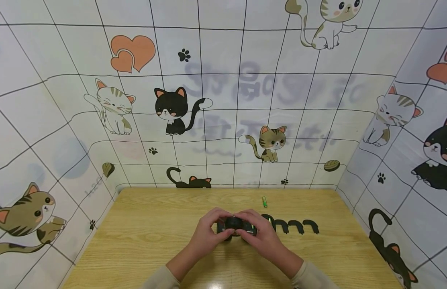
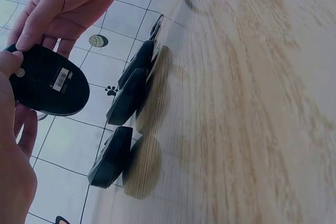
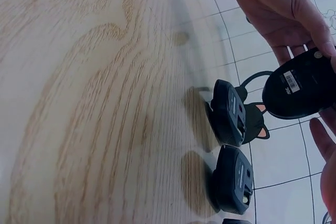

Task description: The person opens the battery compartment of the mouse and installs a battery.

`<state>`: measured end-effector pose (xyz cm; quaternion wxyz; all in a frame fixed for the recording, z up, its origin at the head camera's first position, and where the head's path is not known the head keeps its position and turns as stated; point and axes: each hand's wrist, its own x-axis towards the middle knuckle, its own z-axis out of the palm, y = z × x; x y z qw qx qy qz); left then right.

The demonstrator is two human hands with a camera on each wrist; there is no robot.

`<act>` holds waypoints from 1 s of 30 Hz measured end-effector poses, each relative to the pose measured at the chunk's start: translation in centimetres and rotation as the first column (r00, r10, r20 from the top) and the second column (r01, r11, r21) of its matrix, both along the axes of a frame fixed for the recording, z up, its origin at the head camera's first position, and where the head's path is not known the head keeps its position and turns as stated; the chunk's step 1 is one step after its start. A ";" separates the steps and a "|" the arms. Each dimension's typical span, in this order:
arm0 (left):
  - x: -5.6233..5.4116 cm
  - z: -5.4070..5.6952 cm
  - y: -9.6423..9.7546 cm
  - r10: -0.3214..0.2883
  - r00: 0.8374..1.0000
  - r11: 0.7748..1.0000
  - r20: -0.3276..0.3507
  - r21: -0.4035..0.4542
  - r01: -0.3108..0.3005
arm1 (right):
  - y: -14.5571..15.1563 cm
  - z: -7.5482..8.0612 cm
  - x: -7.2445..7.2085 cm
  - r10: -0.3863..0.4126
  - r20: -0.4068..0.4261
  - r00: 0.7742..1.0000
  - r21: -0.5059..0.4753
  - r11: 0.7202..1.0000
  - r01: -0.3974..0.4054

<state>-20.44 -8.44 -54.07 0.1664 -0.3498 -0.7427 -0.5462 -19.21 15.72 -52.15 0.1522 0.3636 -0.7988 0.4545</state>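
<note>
Both hands meet near the middle of the table and hold a black oval computer mouse [image 1: 233, 222] between them. My left hand [image 1: 208, 228] grips its left side and my right hand [image 1: 260, 229] its right, thumbs on the near side. In the left wrist view, the mouse [image 2: 52, 80] shows a smooth face with a white barcode label and a small round spot near the thumb. The same labelled face of the mouse [image 3: 299, 85] appears in the right wrist view. Fingers hide part of its edge.
Arched black pieces [image 1: 296, 226] stand in a row right of my right hand. In the right wrist view, black mouse bodies [image 3: 233, 179] with open slots sit on the wooden table [image 1: 154, 220]. A green battery [image 1: 264, 202] lies farther back. Cat-patterned sheets [image 1: 223, 120] enclose the table.
</note>
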 end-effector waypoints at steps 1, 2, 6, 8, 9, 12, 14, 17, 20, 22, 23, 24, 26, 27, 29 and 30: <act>0.0 0.0 0.0 -0.004 1.000 1.000 0.014 0.000 0.004 | 0.0 0.0 0.0 0.004 -0.011 1.000 0.002 1.000 -0.004; 0.0 0.0 0.0 -0.011 1.000 1.000 0.023 0.002 0.011 | 0.0 0.0 0.0 0.007 -0.013 1.000 0.002 1.000 -0.007; 0.0 0.1 0.0 -0.024 0.997 1.000 0.070 0.009 0.024 | 0.0 0.1 0.1 0.024 -0.023 0.999 -0.005 1.000 -0.025; 0.0 0.1 0.0 -0.032 0.994 0.999 0.105 0.015 0.030 | 0.0 0.1 0.1 0.033 -0.010 0.999 -0.008 0.999 -0.033; 0.0 0.2 0.0 -0.035 0.991 0.999 0.126 0.018 0.033 | 0.0 0.1 0.1 0.036 -0.001 0.999 -0.010 0.999 -0.036; 0.2 0.3 0.0 -0.035 0.982 0.999 0.184 0.019 0.032 | 0.1 -0.1 0.1 0.053 0.017 0.998 -0.013 0.999 -0.053; 0.2 0.3 0.0 -0.030 0.978 1.000 0.207 0.016 0.027 | 0.0 0.1 0.2 0.062 0.029 0.998 -0.020 0.998 -0.061; 0.2 0.3 0.0 -0.017 0.973 1.000 0.231 0.002 0.017 | 0.0 0.2 0.3 0.073 0.038 0.997 -0.033 0.997 -0.072; 0.2 0.4 -0.1 -0.007 0.967 1.000 0.255 -0.009 0.010 | -0.1 0.2 0.2 0.088 0.031 0.996 -0.048 0.995 -0.087; 0.3 0.5 0.0 -0.002 0.962 1.000 0.273 -0.018 0.007 | -0.1 0.1 0.2 0.099 0.027 0.995 -0.059 0.994 -0.097; 0.3 0.5 0.0 0.001 0.959 1.000 0.285 -0.022 0.006 | -0.1 0.1 0.2 0.102 0.024 0.995 -0.063 0.993 -0.100; 0.3 0.6 0.0 0.001 0.955 1.000 0.295 -0.026 0.006 | -0.1 0.1 0.2 0.103 0.030 0.994 -0.068 0.993 -0.100; 0.4 0.6 0.0 0.000 0.950 0.999 0.311 -0.031 0.010 | -0.1 0.0 0.2 0.098 0.057 0.994 -0.074 0.993 -0.093; 0.5 0.7 0.0 -0.002 0.949 0.999 0.315 -0.032 0.013 | -0.1 0.0 0.3 0.091 0.068 0.994 -0.075 0.993 -0.086; 0.5 0.7 0.0 -0.009 0.948 0.999 0.318 -0.030 0.020 | -0.1 0.0 0.3 0.076 0.097 0.992 -0.077 0.995 -0.069; 0.6 0.7 -0.1 -0.012 0.949 0.999 0.315 -0.031 0.023 | -0.1 0.0 0.3 0.070 0.111 0.991 -0.079 0.995 -0.061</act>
